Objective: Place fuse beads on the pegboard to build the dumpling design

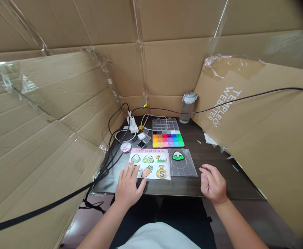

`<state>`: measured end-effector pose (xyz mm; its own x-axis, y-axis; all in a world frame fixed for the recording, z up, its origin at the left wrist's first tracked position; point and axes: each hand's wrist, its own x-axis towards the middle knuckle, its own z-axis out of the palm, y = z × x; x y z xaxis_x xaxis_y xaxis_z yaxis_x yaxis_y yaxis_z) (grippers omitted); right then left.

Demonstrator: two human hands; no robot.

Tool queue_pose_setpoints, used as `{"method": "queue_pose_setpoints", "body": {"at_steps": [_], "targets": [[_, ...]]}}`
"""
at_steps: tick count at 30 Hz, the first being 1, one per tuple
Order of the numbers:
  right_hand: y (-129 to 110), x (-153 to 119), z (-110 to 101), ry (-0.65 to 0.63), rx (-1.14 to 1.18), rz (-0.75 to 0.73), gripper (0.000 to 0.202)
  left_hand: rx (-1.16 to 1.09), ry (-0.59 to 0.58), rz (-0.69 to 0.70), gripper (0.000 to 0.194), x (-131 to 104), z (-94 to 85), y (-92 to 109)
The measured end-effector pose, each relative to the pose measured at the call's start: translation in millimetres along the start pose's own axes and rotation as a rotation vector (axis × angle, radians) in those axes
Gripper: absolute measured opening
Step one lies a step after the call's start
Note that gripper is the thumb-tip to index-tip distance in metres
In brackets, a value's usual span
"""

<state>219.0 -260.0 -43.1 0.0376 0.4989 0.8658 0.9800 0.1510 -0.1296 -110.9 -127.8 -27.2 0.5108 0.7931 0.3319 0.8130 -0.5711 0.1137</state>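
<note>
My left hand (129,186) lies with fingers spread over the lower left of the bead pattern sheet (152,162), which shows several pixel pictures. My right hand (213,184) is curled with its fingers closed, right of the clear pegboard (190,166); what it holds, if anything, is hidden. On the pegboard's upper part sits a green, white and black bead figure (178,156). Behind the sheet, the open bead box (168,138) holds beads of many colours. A small box of black beads (141,144) and a round dish with pink pieces (125,147) stand beside it.
A water bottle (187,108) stands at the back right of the dark table (167,188). A white power strip (132,123) and black cables (105,170) occupy the left side. Cardboard walls (167,65) enclose the table, with another black cable crossing the back.
</note>
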Motion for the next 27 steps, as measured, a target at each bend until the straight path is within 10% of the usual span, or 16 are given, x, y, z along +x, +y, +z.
{"method": "queue_pose_setpoints", "body": {"at_steps": [18, 27], "targets": [[12.9, -18.8, 4.8, 0.23, 0.141, 0.46, 0.07, -0.168, 0.225, 0.138, 0.034, -1.5, -5.5, 12.8], [17.8, 0.6, 3.4, 0.208, 0.247, 0.594, 0.035, -0.449, -0.058, 0.441, 0.043, 13.1, -4.2, 67.8]]}}
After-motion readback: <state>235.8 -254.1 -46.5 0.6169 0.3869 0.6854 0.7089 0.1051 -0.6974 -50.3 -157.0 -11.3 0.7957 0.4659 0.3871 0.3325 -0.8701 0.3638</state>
